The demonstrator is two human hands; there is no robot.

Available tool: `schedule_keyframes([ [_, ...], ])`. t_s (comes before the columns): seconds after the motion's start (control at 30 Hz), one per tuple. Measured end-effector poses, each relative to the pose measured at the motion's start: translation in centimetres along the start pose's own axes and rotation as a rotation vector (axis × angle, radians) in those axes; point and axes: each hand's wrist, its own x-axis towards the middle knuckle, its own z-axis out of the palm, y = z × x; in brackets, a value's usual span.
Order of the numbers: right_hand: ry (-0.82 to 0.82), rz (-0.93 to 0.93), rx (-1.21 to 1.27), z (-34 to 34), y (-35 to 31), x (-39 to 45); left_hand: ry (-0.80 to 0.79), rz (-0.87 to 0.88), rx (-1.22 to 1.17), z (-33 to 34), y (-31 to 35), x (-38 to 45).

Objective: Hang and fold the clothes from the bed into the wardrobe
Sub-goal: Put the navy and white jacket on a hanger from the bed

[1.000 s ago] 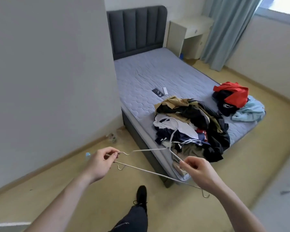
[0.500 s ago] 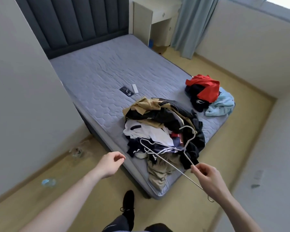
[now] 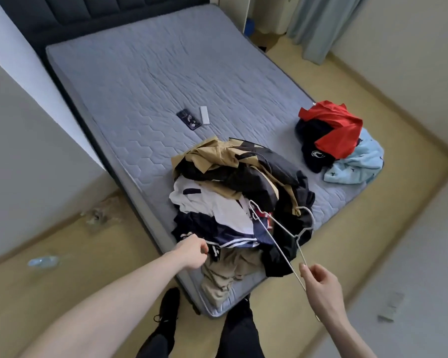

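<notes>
Left hand (image 3: 192, 254) pinches the navy striped garment (image 3: 233, 237); right hand (image 3: 318, 282) grips the wire hangers (image 3: 277, 233).
The hangers' long axis runs up-left from the right grip, over the pile just right of the left.

A home bedroom: a bed (image 3: 166, 73) with padded headboard (image 3: 88, 9) at 11 o'clock, curtain (image 3: 318, 24) at 1 o'clock, clothes (image 3: 243, 197) heaped centrally.

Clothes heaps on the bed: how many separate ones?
2. The big heap lies at the mattress's near end, by both hands; the small heap, red on top, sits at the right edge. How many garments each heap holds is hidden.
</notes>
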Motion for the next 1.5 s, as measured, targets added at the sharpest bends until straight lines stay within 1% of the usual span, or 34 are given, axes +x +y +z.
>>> schedule_keyframes([
  [0.1,-0.074,0.006,-0.031,0.2,0.9,6.2,-0.033,-0.081,-0.01,2.5,2.2,4.2],
  [0.2,-0.166,-0.018,-0.077,0.9,1.6,12.4,-0.079,-0.124,-0.01,5.5,4.2,9.0],
  [0.33,-0.226,-0.05,-0.08,2.7,3.5,19.6,-0.144,-0.183,0.013,9.8,6.0,16.0],
  [0.5,-0.299,-0.081,-0.069,5.9,6.3,25.3,-0.257,-0.289,0.216,15.7,6.2,22.7],
  [0.57,-0.325,-0.081,-0.063,6.7,7.1,26.3,-0.219,-0.317,0.212,17.1,6.2,23.7],
  [0.6,-0.338,-0.079,-0.057,7.0,7.4,26.5,-0.16,-0.311,0.164,17.3,6.3,23.8],
  [0.63,-0.352,-0.075,-0.053,7.1,7.5,26.6,-0.072,-0.287,0.088,17.1,6.6,23.6],
  [0.67,-0.363,-0.07,-0.05,7.0,7.5,26.4,0.057,-0.258,-0.007,16.8,6.9,23.1],
  [0.73,-0.38,-0.067,-0.038,6.4,7.1,25.8,0.314,-0.264,-0.217,15.0,7.6,21.4],
  [0.77,-0.389,-0.07,-0.033,5.8,6.7,25.3,0.398,-0.296,-0.322,13.8,8.0,20.2],
  [0.83,-0.404,-0.087,-0.023,4.4,5.6,24.2,0.471,-0.33,-0.525,10.9,8.9,17.3],
  [0.9,-0.418,-0.14,-0.029,2.7,4.1,23.1,0.496,-0.292,-0.648,7.8,9.5,13.8],
  [1.07,-0.481,-0.306,-0.046,-0.7,0.1,19.8,0.514,-0.143,-0.681,1.8,10.3,3.2],
  [1.2,-0.567,-0.452,-0.139,-2.0,-2.3,16.3,0.648,-0.038,-0.798,-2.8,10.9,-6.3],
  [1.3,-0.671,-0.538,-0.203,-1.7,-3.4,12.1,0.766,0.039,-0.867,-5.5,11.1,-13.0],
  [1.37,-0.731,-0.583,-0.213,-0.9,-3.8,8.5,0.805,0.074,-0.881,-6.7,10.9,-17.3],
  [1.43,-0.759,-0.614,-0.171,0.2,-4.1,4.7,0.831,0.077,-0.879,-7.2,10.5,-21.3],
  [1.5,-0.73,-0.676,-0.129,1.4,-4.9,1.1,0.862,0.101,-0.893,-7.1,10.0,-24.8],
])
